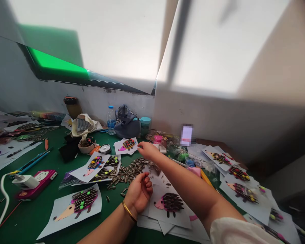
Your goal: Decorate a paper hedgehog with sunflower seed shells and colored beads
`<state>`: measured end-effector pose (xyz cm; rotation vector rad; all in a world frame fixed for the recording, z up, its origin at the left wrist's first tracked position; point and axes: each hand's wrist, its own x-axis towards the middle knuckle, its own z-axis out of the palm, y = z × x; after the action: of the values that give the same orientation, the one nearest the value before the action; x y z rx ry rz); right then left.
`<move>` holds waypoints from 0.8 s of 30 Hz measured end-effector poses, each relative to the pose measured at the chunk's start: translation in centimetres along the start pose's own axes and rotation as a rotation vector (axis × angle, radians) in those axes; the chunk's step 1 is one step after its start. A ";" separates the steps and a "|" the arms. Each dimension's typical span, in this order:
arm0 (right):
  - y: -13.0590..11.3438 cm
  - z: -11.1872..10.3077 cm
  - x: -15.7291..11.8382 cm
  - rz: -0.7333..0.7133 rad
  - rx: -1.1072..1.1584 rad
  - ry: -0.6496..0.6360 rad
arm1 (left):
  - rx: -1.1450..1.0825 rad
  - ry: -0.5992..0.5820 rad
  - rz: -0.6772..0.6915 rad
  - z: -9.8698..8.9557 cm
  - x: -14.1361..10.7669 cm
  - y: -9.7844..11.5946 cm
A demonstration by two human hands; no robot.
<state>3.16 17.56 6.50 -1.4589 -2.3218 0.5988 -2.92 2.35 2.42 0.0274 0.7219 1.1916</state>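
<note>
front hedgehog card (169, 207): seeds (173, 201) on, no dots yet | lower-left card (75, 208): seeds, green dots (88, 193) on | left hand (140, 192) fingers curled, right hand (147, 150) fingers bent; pinch: can't tell

Mid-table (108, 203): seed pile (128, 173), L hand (141, 191) on its near side, R hand (147, 150) just R of far card (129, 144). Nr side, R of L hand: hedgehog card (173, 203) on stacked sheets (147, 222). L of seeds: overlapping cards (91, 166); nearer, another card (83, 203), w/ power strip (47, 176) L of it. Far side, L to R: tumbler (72, 106), tote (83, 123) nearer, bottle (111, 122), bag (127, 125), jar (145, 125), phone (187, 135). R side: overlapping card spread (240, 189).
</note>
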 end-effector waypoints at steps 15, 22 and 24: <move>-1.6 -2.4 -16.8 -0.239 -0.275 0.139 | 0.148 -0.136 0.162 0.4 -0.3 -2.1; 0.6 0.1 -18.6 -0.362 -0.143 0.412 | 0.202 -0.490 -0.076 1.9 -2.0 -2.7; 0.2 0.5 -19.3 -0.425 -0.169 0.410 | 0.311 -0.502 -0.019 2.6 -2.2 -2.7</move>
<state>11.10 0.07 4.88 -0.9818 -2.2776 -0.0145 0.27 0.31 4.46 0.5589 0.4527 0.9880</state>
